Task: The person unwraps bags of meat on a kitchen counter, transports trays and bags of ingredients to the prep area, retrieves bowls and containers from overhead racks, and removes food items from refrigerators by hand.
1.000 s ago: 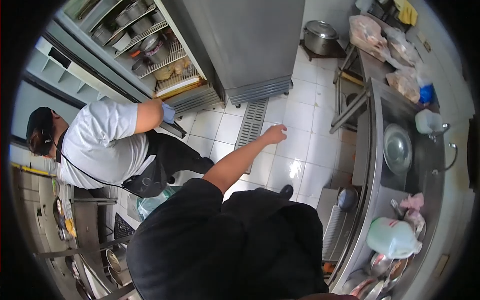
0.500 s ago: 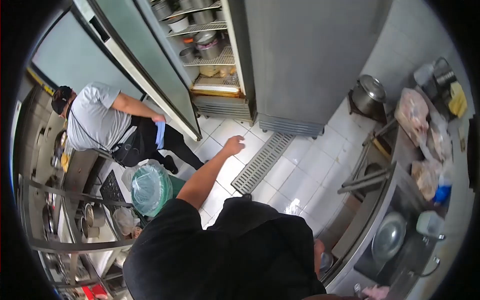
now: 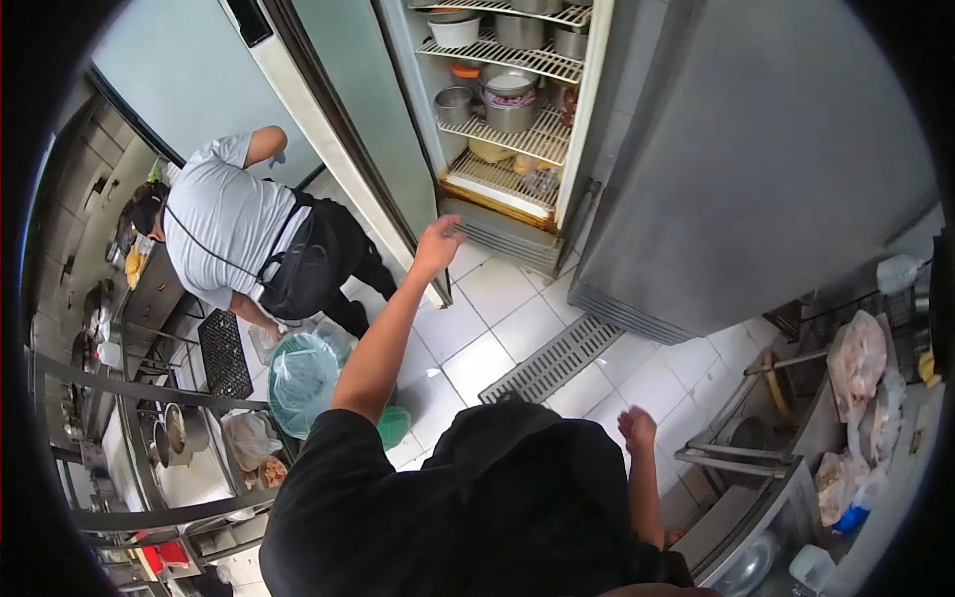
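My left hand (image 3: 438, 246) is stretched forward, fingers apart and holding nothing, near the edge of the open refrigerator door (image 3: 343, 109). Behind it stands the open refrigerator (image 3: 448, 189), with wire shelves of metal pots and containers. One steel pot (image 3: 510, 111) has a metal bowl on top, with something pinkish at its rim. My right hand (image 3: 638, 430) hangs low on the right above the floor, fingers curled in, with nothing visible in it. Neither hand touches anything that I can see.
A co-worker in a grey shirt (image 3: 234, 224) bends beside a green bin with a clear liner (image 3: 303, 383). A floor drain grate (image 3: 552, 358) crosses the white tiles. A large grey cabinet (image 3: 756, 179) stands right, above a steel counter (image 3: 766, 517) with bagged food (image 3: 858, 363).
My view has come nearer the open refrigerator. My left hand has moved up toward its door, and my right hand has come into fuller view. The co-worker has bent down toward the bin.
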`<state>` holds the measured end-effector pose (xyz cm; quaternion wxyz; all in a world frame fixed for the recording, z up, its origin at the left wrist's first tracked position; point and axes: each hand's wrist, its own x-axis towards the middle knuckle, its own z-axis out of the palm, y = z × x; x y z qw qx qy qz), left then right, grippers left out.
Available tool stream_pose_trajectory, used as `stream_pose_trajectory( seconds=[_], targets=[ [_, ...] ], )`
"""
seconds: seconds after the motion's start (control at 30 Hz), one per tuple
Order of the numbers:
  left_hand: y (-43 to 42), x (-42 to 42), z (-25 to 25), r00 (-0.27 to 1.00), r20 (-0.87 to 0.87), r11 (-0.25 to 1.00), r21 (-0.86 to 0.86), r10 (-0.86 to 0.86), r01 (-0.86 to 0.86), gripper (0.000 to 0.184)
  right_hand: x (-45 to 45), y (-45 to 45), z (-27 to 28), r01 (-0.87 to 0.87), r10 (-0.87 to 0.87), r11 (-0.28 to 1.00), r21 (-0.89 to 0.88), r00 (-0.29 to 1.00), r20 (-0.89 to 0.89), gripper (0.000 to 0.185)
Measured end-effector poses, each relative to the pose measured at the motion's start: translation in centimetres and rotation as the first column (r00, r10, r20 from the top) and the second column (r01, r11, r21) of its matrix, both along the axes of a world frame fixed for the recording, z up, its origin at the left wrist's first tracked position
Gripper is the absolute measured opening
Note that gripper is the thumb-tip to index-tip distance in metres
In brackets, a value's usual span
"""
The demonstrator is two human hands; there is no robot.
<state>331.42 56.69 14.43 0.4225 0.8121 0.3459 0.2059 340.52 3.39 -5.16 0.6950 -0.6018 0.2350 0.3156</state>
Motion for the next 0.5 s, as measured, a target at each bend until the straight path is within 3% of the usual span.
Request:
stream_pose_trajectory(
  seconds=[0.07,0.1,0.17,0.23,0.3,0.5],
  targets=[
    [0.8,0.5,2.7,0.998,0.022,0.988,-0.145,0.051,-0.047,0.044,1.4,6.8,3.4,-0.133,0.132,0.991,0.014,0.99,0.049,0.023],
    [2.4,0.6,1.5,0.997,0.072,0.997,-0.068,0.027,-0.022,0.047,2.7,9.6,2.3,-0.226,0.223,0.973,0.039,0.972,0.08,0.024],
    [3.0,0.4,1.8,0.997,0.075,0.996,-0.09,0.01,-0.004,0.048,3.6,16.9,7.2,-0.303,0.3,0.951,0.06,0.952,0.058,0.023],
    [2.7,0.3,1.8,0.995,0.104,0.99,-0.141,0.008,0.007,0.05,5.8,23.1,7.4,-0.405,0.393,0.895,0.187,0.914,0.1,0.019],
    [2.7,0.1,1.2,0.996,0.083,0.991,-0.134,0.035,-0.023,0.047,7.4,29.5,9.7,-0.476,0.448,0.858,0.19,0.877,0.174,0.016],
    [1.8,-1.3,2.2,0.998,0.053,0.985,-0.173,0.032,-0.022,0.042,13.7,45.7,17.3,-0.43,0.353,0.878,0.208,0.878,0.323,0.006]
  ],
)
